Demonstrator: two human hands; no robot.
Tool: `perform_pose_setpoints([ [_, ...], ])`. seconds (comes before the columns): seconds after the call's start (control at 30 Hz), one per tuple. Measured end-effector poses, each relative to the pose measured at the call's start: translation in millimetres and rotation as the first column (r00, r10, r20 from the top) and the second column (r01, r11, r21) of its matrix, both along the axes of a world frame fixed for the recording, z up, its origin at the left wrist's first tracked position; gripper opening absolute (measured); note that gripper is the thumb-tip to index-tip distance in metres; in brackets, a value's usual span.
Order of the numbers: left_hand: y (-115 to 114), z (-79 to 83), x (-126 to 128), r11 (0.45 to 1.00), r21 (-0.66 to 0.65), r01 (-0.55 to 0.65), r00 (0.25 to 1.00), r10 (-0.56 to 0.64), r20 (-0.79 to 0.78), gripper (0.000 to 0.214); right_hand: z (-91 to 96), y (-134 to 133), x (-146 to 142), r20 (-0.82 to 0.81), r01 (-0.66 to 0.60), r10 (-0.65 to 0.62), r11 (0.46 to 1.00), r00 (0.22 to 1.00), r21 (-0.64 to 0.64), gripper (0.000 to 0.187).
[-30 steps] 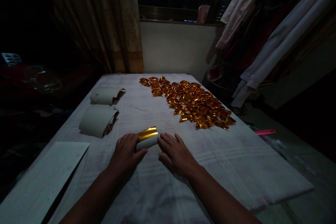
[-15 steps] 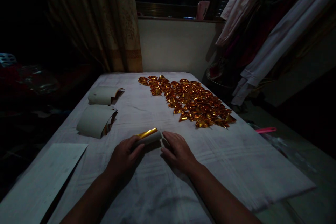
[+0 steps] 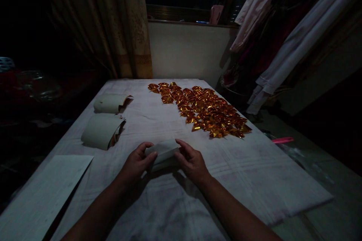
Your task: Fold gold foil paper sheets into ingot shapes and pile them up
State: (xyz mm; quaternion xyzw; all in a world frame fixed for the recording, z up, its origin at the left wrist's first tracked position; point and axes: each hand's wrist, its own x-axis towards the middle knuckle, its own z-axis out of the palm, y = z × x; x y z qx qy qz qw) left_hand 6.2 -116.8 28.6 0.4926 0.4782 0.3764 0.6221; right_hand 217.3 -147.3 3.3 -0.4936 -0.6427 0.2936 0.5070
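Note:
Between my two hands is a sheet of foil paper (image 3: pixel 163 150), its pale grey side facing up and bent along its length. My left hand (image 3: pixel 140 158) pinches the sheet's left end between thumb and fingers. At the other end, my right hand (image 3: pixel 192 160) grips it the same way. The sheet is held just over the cloth-covered table (image 3: pixel 226 173). Beyond my hands lies a pile of folded gold foil pieces (image 3: pixel 207 111).
Two curled stacks of grey-backed paper, a nearer one (image 3: pixel 100 131) and a farther one (image 3: pixel 110 103), lie at the left. A flat white board (image 3: pixel 53 184) covers the near left corner. Hanging clothes (image 3: pixel 299 37) are at the right, a curtain (image 3: pixel 127 26) behind.
The sheet was rolled narrow with a gold strip showing; now it is opened wider, grey side up. My right hand has closed on its right end.

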Motion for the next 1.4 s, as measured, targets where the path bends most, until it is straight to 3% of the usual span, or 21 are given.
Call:
perform_pose_setpoints([
  [0.13, 7, -0.8, 2, 0.999, 0.048, 0.025, 0.996, -0.021, -0.081, 0.054, -1.6, 1, 0, -0.018, 0.058, -0.059, 0.998, 0.998, -0.038, 0.049],
  [0.2, 12, -2.2, 3, 0.986, 0.164, 0.007, 0.981, 0.026, -0.194, 0.053, -3.0, 3, 2, 0.049, 0.138, -0.136, 0.989, 0.989, -0.052, 0.052],
  [0.27, 15, -5.0, 2, 0.937, 0.351, 0.007, 0.936, 0.118, -0.332, 0.050, -5.0, 5, 5, 0.158, 0.225, -0.214, 0.972, 0.964, -0.061, 0.052],
  [0.33, 15, -9.1, 1, 0.824, 0.560, 0.088, 0.870, 0.210, -0.446, 0.043, -6.8, 7, 7, 0.266, 0.278, -0.252, 0.958, 0.930, -0.064, 0.050],
  [0.4, 12, -13.3, 0, 0.670, 0.692, 0.268, 0.812, 0.230, -0.537, 0.034, -7.4, 10, 9, 0.349, 0.299, -0.259, 0.952, 0.901, -0.064, 0.049],
  [0.5, 4, -17.9, 0, 0.491, 0.663, 0.566, 0.700, 0.138, -0.700, 0.034, -4.0, 16, 8, 0.424, 0.318, -0.255, 0.944, 0.869, -0.084, 0.049],
  [0.57, 0, -20.0, 1, 0.445, 0.584, 0.679, 0.609, 0.102, -0.787, 0.046, 0.8, 22, 6, 0.444, 0.338, -0.250, 0.932, 0.860, -0.129, 0.049],
  [0.67, -1, -22.9, 2, 0.475, 0.508, 0.719, 0.525, 0.108, -0.844, 0.063, 6.8, 30, 5, 0.456, 0.357, -0.237, 0.913, 0.858, -0.196, 0.049],
  [0.77, 0, -25.4, 2, 0.515, 0.485, 0.707, 0.495, 0.129, -0.859, 0.061, 6.0, 31, 8, 0.456, 0.315, -0.195, 0.927, 0.868, -0.205, 0.053],
  [0.9, 0, -25.1, 3, 0.534, 0.488, 0.691, 0.497, 0.140, -0.857, 0.057, -1.4, 19, 20, 0.457, 0.067, -0.032, 0.996, 0.889, -0.061, 0.068],
  [1.03, -2, -22.7, 3, 0.542, 0.486, 0.685, 0.500, 0.136, -0.855, 0.057, -2.4, 7, 28, 0.516, -0.096, 0.088, 0.995, 0.852, -0.012, 0.074],
  [1.13, -2, -22.4, 3, 0.543, 0.484, 0.686, 0.503, 0.128, -0.855, 0.059, 1.1, 5, 29, 0.601, -0.088, 0.070, 0.996, 0.796, 0.000, 0.065],
  [1.3, -2, -22.5, 2, 0.541, 0.496, 0.679, 0.504, 0.148, -0.851, 0.058, 6.1, 7, 28, 0.770, -0.029, -0.040, 0.997, 0.636, 0.075, 0.047],
  [1.4, -3, -20.4, 2, 0.534, 0.490, 0.688, 0.488, 0.160, -0.858, 0.055, 9.5, 7, 27, 0.813, -0.121, -0.030, 0.985, 0.581, 0.124, 0.041],
])
